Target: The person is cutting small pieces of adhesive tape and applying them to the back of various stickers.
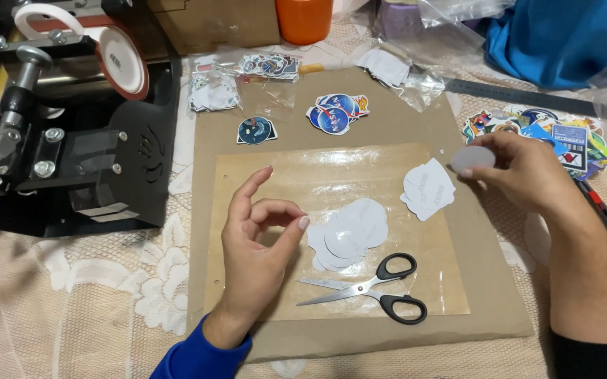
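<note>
I see my right hand (524, 172) pinching a small white oval paper cutout (474, 158). My left hand (258, 235) hovers empty, fingers loosely curled, beside the pile of round white paper cutouts (349, 231) above black-handled steel scissors (373, 286).

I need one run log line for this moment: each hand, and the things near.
left hand: empty, over white cutouts | right hand: pinches white oval sticker | scissors: shut, on cardboard mat

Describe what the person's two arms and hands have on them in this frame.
The left hand is bare, with a bright blue sleeve ending at the wrist. The right hand and forearm are bare, with a black sleeve further up. No gloves, rings or watch show.
</note>
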